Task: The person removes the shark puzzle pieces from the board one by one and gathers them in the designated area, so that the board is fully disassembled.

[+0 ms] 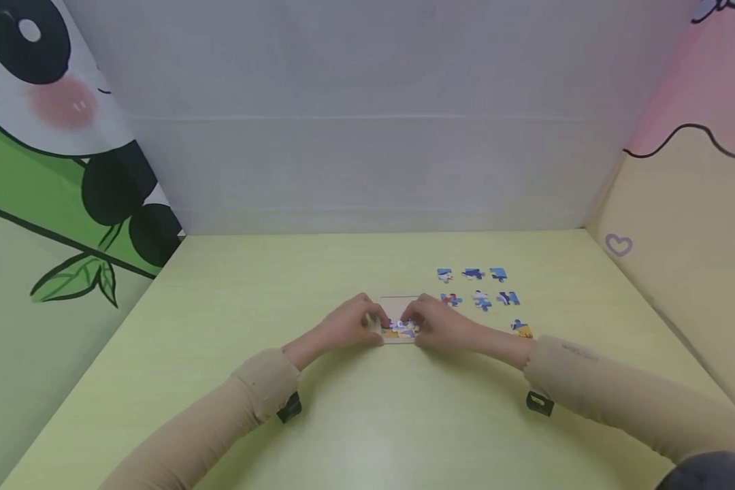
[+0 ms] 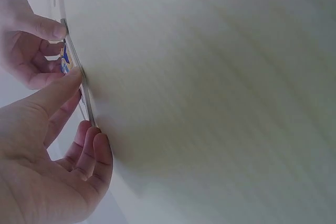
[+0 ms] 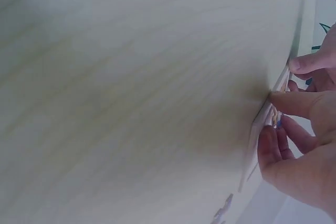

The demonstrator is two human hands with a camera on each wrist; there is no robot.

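A small, pale jigsaw board (image 1: pixel 398 306) with a raised rim lies on the table between the two hands. Joined puzzle pieces (image 1: pixel 402 329) in blue, white and orange fill its near part, while the far part shows bare. My left hand (image 1: pixel 348 323) grips the board's left side, thumb at the near edge and fingertips bent over the pieces. On the opposite side my right hand (image 1: pixel 446 327) holds the board the same way, its thumb at the near right corner. Both wrist views show the thumbs (image 2: pixel 68 85) against the thin rim; the fingers partly hide the pieces.
Several loose puzzle pieces (image 1: pixel 482 300) lie in rows to the right of the board, one orange and blue piece (image 1: pixel 521 329) close to the right forearm. A grey-white backdrop (image 1: pixel 367 170) stands behind the table (image 1: pixel 251 286), with painted panels at both sides.
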